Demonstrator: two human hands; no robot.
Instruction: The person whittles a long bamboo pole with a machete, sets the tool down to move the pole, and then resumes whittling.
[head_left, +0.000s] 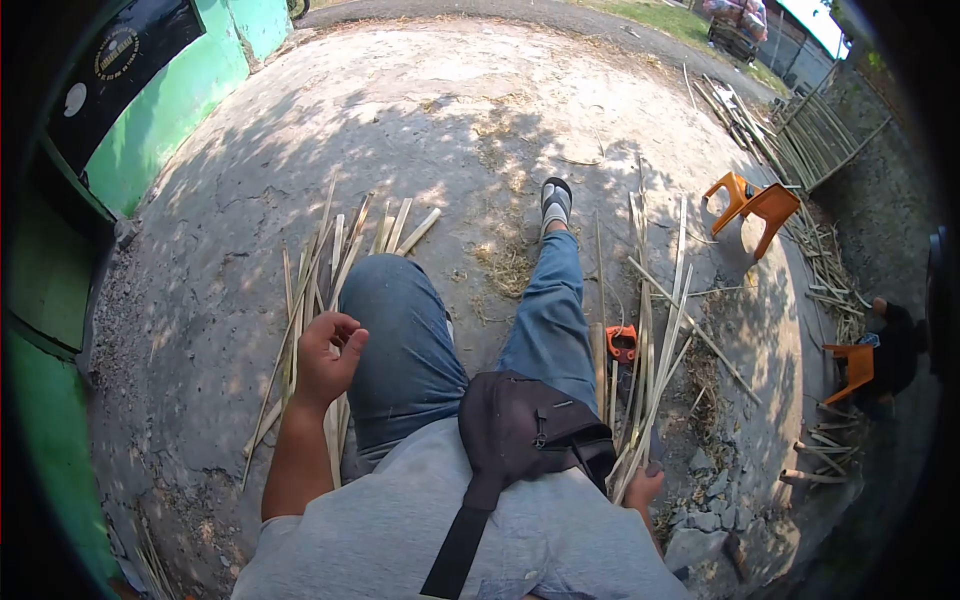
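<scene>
Several long, slim, straw-pale strips [653, 392] | left hand [328, 358] empty, loosely curled | right hand [643, 486]: cannot tell

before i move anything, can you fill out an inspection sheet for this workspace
Surface: cracked ground, patchy shade
Job's things: left strips and right strips, long, thin; orange-handled tool by the right ones
Clutter: dry straw-like scraps ahead, rubble lower right
Hands: left hand raised, grip apparently empty; right hand at the right strips' lower ends, hold unclear
Cables: nothing seen
Surroundings: green wall left, orange chair right, another person near the right edge
</scene>
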